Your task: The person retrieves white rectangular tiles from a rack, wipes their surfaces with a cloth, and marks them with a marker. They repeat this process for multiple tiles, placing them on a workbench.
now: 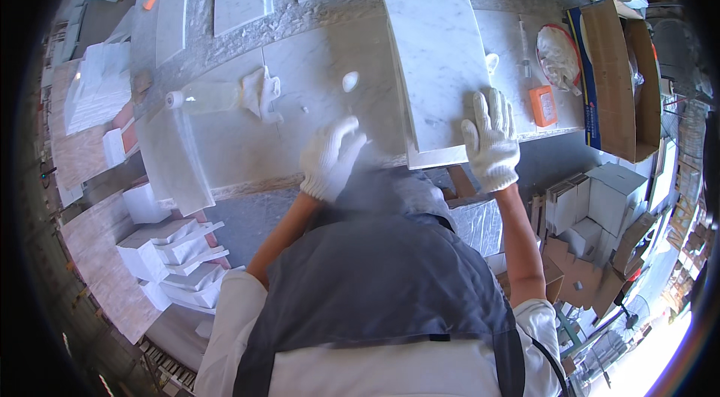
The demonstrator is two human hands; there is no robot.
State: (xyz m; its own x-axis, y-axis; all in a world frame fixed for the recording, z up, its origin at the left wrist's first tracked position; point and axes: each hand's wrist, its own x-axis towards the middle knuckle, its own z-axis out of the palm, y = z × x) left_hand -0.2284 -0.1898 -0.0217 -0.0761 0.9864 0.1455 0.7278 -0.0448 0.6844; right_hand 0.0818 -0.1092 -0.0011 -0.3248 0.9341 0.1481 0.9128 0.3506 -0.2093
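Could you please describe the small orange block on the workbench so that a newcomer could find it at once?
Start at the grey stone workbench and find the white marble slab under the gloved right hand. Just right of that hand's fingers lies the small orange rectangular block, below a round plate of white paste. It is the only bright orange thing on that side.
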